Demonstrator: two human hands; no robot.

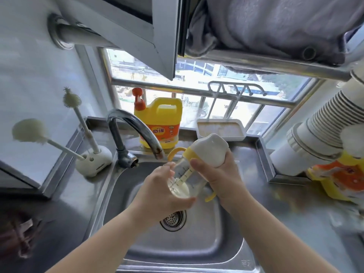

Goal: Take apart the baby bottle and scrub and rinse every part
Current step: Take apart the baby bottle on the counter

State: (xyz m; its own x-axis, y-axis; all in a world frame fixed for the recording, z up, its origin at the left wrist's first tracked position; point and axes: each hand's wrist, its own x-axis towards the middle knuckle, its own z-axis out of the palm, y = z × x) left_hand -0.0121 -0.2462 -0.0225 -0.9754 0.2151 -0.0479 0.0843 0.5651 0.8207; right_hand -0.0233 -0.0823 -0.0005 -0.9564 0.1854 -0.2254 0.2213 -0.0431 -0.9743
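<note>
Both hands grip the clear plastic baby bottle (pixel 185 178) over the steel sink (pixel 222 231), left hand (pixel 163 190) at its base, right hand (pixel 222 174) around the white cap (pixel 210 150), milk inside, nothing yet dismantled or scrubbed.

Yellow detergent jug (pixel 160 123) with red pump on ledge behind faucet (pixel 136 131). White tray (pixel 221 129) right of jug. Stack of paper cups (pixel 319 133) lying at right. Grey cloth (pixel 275 22) on overhead rack. Window (pixel 197 75) behind.

clear bottle (pixel 184 175) with yellow collar and handles, white cap (pixel 210 149), yellow-orange detergent jug (pixel 160 123).
</note>
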